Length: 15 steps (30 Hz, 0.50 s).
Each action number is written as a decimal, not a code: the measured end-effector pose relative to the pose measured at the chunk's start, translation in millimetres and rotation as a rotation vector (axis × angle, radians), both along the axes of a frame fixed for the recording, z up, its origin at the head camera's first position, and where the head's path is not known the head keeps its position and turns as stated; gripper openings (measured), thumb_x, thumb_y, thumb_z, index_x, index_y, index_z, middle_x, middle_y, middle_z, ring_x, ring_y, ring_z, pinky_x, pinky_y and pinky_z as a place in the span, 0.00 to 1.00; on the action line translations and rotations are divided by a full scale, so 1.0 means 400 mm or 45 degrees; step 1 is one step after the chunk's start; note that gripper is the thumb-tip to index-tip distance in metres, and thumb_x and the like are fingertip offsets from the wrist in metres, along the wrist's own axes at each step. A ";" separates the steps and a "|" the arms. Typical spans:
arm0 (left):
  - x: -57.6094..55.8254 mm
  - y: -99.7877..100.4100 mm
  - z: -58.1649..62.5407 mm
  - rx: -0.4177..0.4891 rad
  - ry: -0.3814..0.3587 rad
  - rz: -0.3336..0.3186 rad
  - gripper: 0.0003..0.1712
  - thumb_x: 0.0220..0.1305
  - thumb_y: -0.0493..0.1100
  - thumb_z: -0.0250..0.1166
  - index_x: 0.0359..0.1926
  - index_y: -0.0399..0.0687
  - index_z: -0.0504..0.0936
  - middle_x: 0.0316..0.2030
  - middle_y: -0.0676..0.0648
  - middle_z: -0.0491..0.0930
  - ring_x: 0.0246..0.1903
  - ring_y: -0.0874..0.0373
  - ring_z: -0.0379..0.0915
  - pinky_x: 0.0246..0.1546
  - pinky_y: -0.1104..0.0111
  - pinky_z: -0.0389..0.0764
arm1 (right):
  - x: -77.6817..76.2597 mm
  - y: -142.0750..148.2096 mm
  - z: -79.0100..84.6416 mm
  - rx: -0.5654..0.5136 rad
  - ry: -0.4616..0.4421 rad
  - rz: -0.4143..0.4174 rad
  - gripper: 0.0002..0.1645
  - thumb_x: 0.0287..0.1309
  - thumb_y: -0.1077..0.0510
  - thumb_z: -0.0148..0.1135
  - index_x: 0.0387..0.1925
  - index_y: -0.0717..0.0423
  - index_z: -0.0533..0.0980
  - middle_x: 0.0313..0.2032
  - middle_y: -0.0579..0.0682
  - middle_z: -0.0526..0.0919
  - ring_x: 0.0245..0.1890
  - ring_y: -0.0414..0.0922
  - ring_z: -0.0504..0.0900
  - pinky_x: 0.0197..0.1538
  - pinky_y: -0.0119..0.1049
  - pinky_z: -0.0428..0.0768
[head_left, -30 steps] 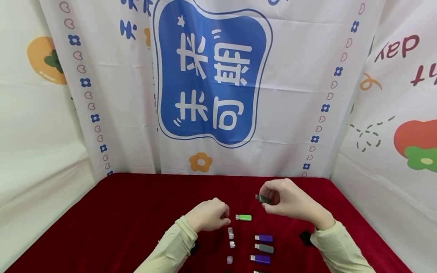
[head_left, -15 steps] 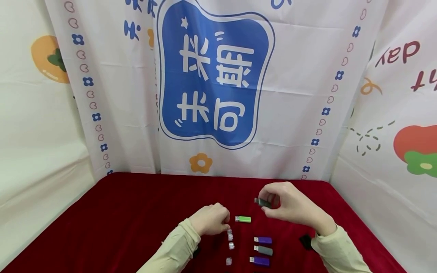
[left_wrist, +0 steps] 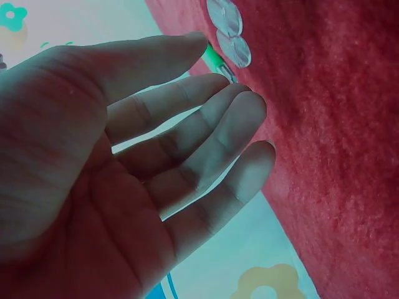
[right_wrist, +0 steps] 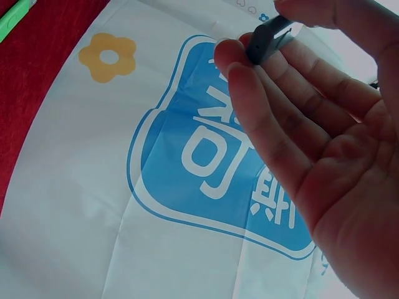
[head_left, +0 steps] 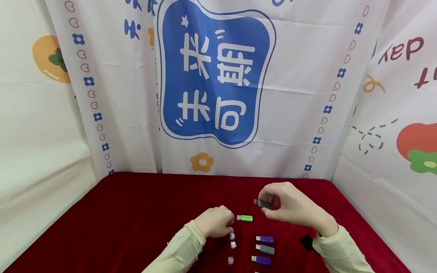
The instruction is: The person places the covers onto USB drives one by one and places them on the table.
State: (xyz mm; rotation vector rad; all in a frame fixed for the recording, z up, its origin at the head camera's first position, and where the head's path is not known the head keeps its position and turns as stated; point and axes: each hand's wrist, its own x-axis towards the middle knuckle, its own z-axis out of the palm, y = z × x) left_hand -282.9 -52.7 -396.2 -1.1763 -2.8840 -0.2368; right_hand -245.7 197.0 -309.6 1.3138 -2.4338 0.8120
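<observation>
My right hand [head_left: 290, 203] pinches a dark grey USB flash drive [head_left: 263, 204] between thumb and fingers, above the table, its metal plug pointing left. In the right wrist view the same drive [right_wrist: 265, 40] sits at the fingertips. My left hand [head_left: 215, 222] is low over the cloth with loosely bent fingers. In the left wrist view nothing shows between its thumb and fingers; two small clear caps [left_wrist: 235, 50] lie just beyond the fingertips. Beside this hand lies a green USB flash drive [head_left: 245, 218]. Below the hand, more clear caps [head_left: 233, 245] form a column.
On the red cloth [head_left: 153, 212], a purple USB drive [head_left: 265, 239], a grey one [head_left: 265, 249] and another purple one [head_left: 261, 260] lie in a column, plugs left. A black object [head_left: 307, 242] lies by the right sleeve. A printed white curtain [head_left: 297, 113] stands behind.
My left hand has moved slightly right and down, now covering the topmost clear cap in the head view. The right hand has lowered slightly, still pinching the dark grey flash drive.
</observation>
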 end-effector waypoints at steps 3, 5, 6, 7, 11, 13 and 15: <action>0.000 0.004 -0.003 0.000 -0.003 -0.005 0.14 0.60 0.43 0.71 0.21 0.53 0.76 0.19 0.59 0.68 0.16 0.67 0.61 0.20 0.73 0.67 | -0.002 -0.001 -0.001 0.010 0.006 -0.002 0.15 0.48 0.68 0.71 0.34 0.47 0.79 0.28 0.35 0.79 0.26 0.35 0.78 0.29 0.35 0.81; 0.000 0.006 -0.003 0.002 0.005 -0.009 0.13 0.60 0.42 0.71 0.21 0.53 0.77 0.19 0.59 0.68 0.17 0.67 0.62 0.20 0.73 0.68 | -0.003 -0.002 -0.001 0.014 0.003 -0.005 0.15 0.47 0.68 0.71 0.34 0.47 0.79 0.28 0.36 0.78 0.26 0.35 0.78 0.29 0.35 0.81; -0.001 0.007 -0.003 0.004 0.005 -0.014 0.14 0.60 0.42 0.71 0.21 0.53 0.77 0.19 0.59 0.68 0.16 0.67 0.62 0.20 0.73 0.67 | -0.004 -0.003 -0.002 0.016 0.001 -0.006 0.15 0.47 0.68 0.71 0.34 0.48 0.79 0.28 0.36 0.79 0.26 0.36 0.78 0.29 0.35 0.81; -0.001 0.007 -0.003 0.006 0.010 -0.019 0.14 0.60 0.42 0.71 0.21 0.53 0.77 0.18 0.59 0.68 0.16 0.67 0.61 0.20 0.74 0.67 | -0.004 -0.003 -0.002 0.018 -0.001 -0.008 0.15 0.47 0.68 0.71 0.34 0.47 0.79 0.28 0.36 0.78 0.26 0.36 0.78 0.29 0.35 0.81; -0.001 0.009 -0.002 0.005 0.032 -0.043 0.14 0.59 0.41 0.71 0.21 0.53 0.76 0.18 0.59 0.68 0.16 0.68 0.60 0.20 0.75 0.66 | -0.006 -0.006 -0.005 0.025 -0.011 -0.009 0.14 0.47 0.68 0.71 0.34 0.47 0.79 0.28 0.36 0.79 0.26 0.36 0.78 0.29 0.35 0.81; -0.001 0.009 -0.002 0.000 0.047 -0.052 0.14 0.59 0.40 0.72 0.21 0.53 0.77 0.19 0.60 0.69 0.17 0.68 0.61 0.20 0.75 0.67 | -0.007 -0.007 -0.007 0.026 -0.012 -0.009 0.14 0.47 0.67 0.71 0.34 0.47 0.79 0.28 0.36 0.79 0.26 0.36 0.78 0.29 0.36 0.81; -0.001 0.010 -0.004 -0.009 0.061 -0.057 0.13 0.58 0.39 0.72 0.21 0.53 0.78 0.20 0.60 0.69 0.17 0.68 0.62 0.20 0.76 0.67 | -0.007 -0.008 -0.008 0.026 -0.013 -0.011 0.14 0.48 0.67 0.71 0.34 0.47 0.79 0.28 0.36 0.78 0.26 0.36 0.78 0.29 0.37 0.81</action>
